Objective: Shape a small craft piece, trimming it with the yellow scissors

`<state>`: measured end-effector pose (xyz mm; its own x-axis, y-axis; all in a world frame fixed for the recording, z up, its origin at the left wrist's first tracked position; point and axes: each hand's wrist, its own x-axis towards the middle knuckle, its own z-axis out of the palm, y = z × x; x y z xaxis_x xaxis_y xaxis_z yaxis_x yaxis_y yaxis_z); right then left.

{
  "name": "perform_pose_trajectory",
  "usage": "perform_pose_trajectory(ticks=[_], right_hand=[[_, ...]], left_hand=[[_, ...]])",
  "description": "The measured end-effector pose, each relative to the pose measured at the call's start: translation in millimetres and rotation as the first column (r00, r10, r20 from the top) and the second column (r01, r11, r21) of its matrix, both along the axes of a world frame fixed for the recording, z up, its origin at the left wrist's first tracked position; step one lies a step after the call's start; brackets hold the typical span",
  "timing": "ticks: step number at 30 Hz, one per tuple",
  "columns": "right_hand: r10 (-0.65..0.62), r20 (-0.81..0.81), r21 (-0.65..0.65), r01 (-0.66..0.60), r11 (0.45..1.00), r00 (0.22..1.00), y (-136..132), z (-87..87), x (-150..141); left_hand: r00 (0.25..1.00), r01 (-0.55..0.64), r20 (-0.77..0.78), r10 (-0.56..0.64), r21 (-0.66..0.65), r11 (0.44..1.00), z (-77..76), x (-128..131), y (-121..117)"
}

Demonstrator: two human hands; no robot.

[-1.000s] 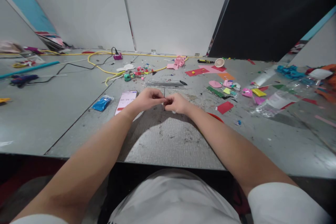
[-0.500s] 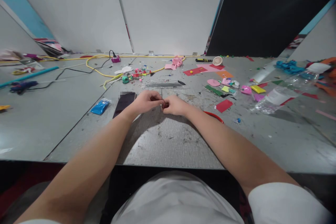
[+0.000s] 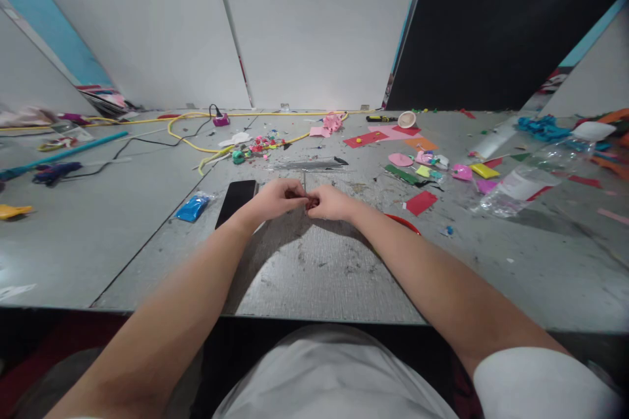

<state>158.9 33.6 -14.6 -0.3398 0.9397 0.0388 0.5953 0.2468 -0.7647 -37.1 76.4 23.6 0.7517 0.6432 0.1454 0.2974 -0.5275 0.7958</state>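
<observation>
Taking the point where the fingertips meet as the clock's centre, the left hand [image 3: 276, 201] comes in from 8 o'clock and the right hand [image 3: 331, 202] from 4 o'clock, over the grey desk [image 3: 304, 275]. The fingers of both are bent, their tips brought close to one another. The spot is small and shaded, so I cannot tell whether either set is clamped on anything. A thin grey strand [image 3: 304, 179] shows at 12 o'clock, just beyond the fingertips – it seems to reach them, though the view is too poor to be sure.

Farther out at 12, a bundle of thin rods [image 3: 312, 163] lies crosswise. At 9 o'clock a dark-screened phone [image 3: 236, 201] lies beside the left hand, with a blue packet [image 3: 193, 207] past it. At 3 o'clock there is a red paper piece [image 3: 420, 203] – and, well apart, a clear bottle [image 3: 523, 184]. A red rim [image 3: 407, 223] peeks out by the right forearm, between 3 and 4.
</observation>
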Motion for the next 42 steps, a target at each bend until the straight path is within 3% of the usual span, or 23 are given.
perform_pose_trajectory(ticks=[3,8,19,29,34,42], right_hand=[[0.009,-0.111,0.004,-0.008,1.0,0.994,1,6.0,5],[0.002,-0.353,0.178,0.065,0.982,0.936,-6,21.1,6],[-0.024,-0.344,0.211,0.102,0.972,0.939,-7,27.4,4],[-0.088,-0.5,0.192,0.209,0.959,0.862,-13,46.2,0],[-0.104,-0.532,0.152,0.215,0.965,0.84,-6,35.5,2],[0.014,-0.305,0.061,0.005,0.998,0.952,5,10.9,13]], left_hand=[[1.0,-0.009,-0.002,0.009,0.01,1.0,-1.5,0,2],[0.999,-0.04,-0.034,0.04,0.026,0.999,-1.8,-2,3],[0.998,-0.017,-0.067,0.013,-0.05,0.999,-4.3,1,3],[0.997,0.012,-0.069,-0.018,-0.091,0.996,-7.2,3,2],[0.995,0.021,-0.093,-0.027,-0.057,0.998,-8.3,2,4],[0.993,-0.012,-0.116,0.007,-0.046,0.999,-12.5,2,7]])
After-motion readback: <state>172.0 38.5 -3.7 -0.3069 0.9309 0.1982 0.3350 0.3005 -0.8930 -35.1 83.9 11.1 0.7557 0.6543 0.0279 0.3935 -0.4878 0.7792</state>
